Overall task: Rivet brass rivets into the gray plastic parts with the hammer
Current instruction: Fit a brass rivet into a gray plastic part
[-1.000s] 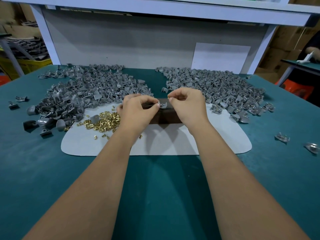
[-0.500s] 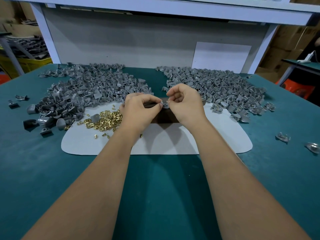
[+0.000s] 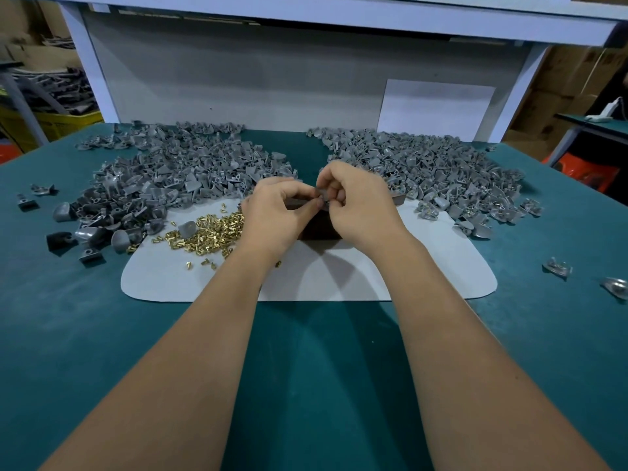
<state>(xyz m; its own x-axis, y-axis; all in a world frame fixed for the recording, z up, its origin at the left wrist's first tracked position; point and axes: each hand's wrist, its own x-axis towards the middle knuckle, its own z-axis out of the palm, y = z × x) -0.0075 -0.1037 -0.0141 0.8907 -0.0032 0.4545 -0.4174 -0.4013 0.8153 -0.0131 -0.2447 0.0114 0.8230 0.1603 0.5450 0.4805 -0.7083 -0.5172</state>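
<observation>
Risk of a drop: the gray plastic part (image 3: pixel 323 196) is tiny and pinched between both hands above the dark block (image 3: pixel 319 227); a slip would lose it among the piles.
Risk of a misfit: the rivet, if one is held, is hidden, so I cannot tell its seating.
Left hand (image 3: pixel 275 212): fingers pinching the part.
Right hand (image 3: pixel 356 202): fingers curled, pinching it too.
Part's look: small, gray, mostly covered.
Brass rivets (image 3: pixel 210 229): loose heap on the white mat (image 3: pixel 339 277), left of the hands.
Hammer: not visible.
</observation>
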